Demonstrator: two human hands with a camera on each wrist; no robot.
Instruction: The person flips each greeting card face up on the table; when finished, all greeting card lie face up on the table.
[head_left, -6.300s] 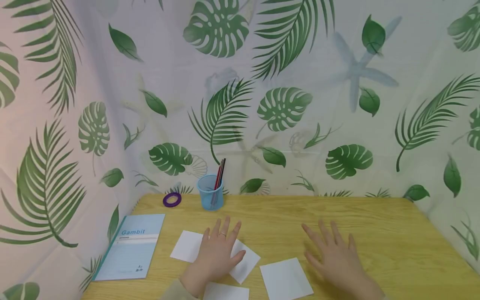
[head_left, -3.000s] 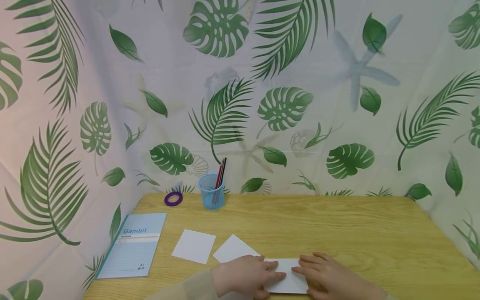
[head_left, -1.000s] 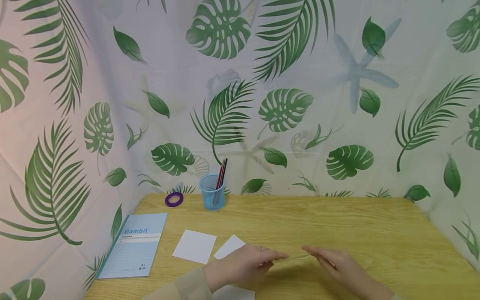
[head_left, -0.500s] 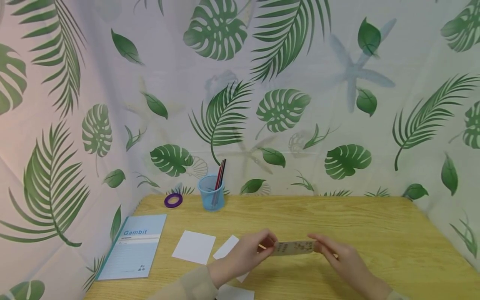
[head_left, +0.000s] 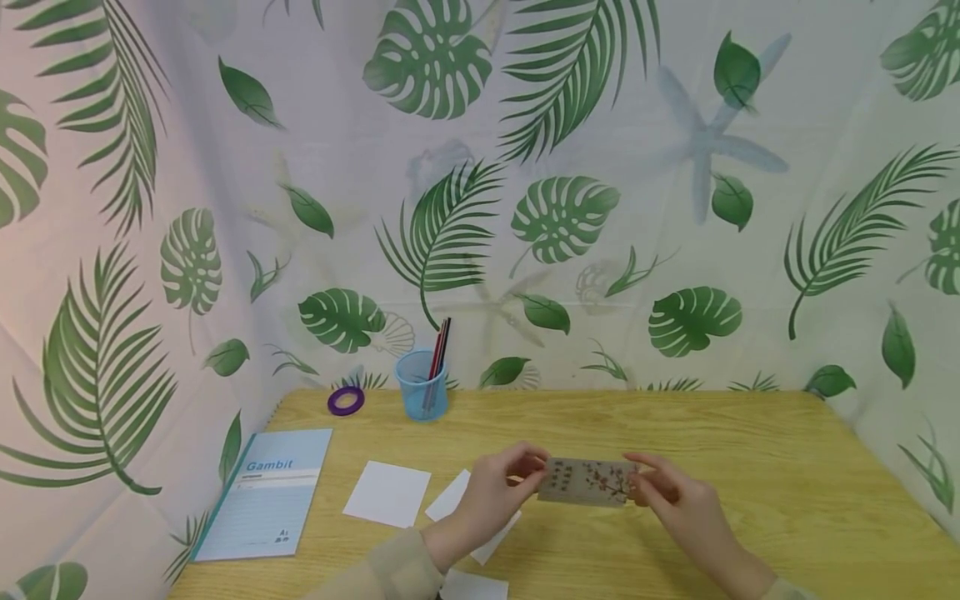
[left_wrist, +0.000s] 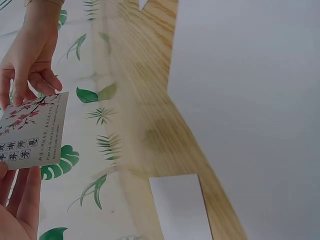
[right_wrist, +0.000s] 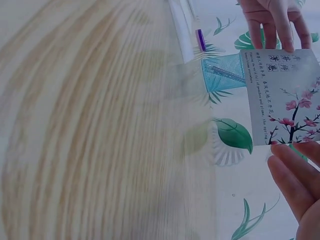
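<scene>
A printed card (head_left: 588, 483) with pink blossoms and rows of characters is held up off the table, its printed face turned toward the head camera. My left hand (head_left: 489, 497) pinches its left edge between thumb and fingers. The opposite edge is pinched by my right hand (head_left: 688, 507). In the left wrist view, the blossom card (left_wrist: 37, 132) spans the gap between both hands. In the right wrist view its text and branch (right_wrist: 280, 105) show close up. White square cards lie on the table: one flat card (head_left: 388, 493) at left, another partly behind my left hand, and one at the front (head_left: 474, 587).
A light blue notebook (head_left: 262, 508) marked "Gambit" lies on the left of the wooden table (head_left: 750, 467). Toward the back stand a blue mesh pen cup (head_left: 416, 404) with pencils (head_left: 440, 354) and a purple ring (head_left: 332, 403). Leaf-patterned cloth (head_left: 570, 350) hangs behind.
Both hands hovered spread over the cards, then pressed onto the rightmost one. They have lifted it off the table and tilted it up, so its blossom print now shows.
</scene>
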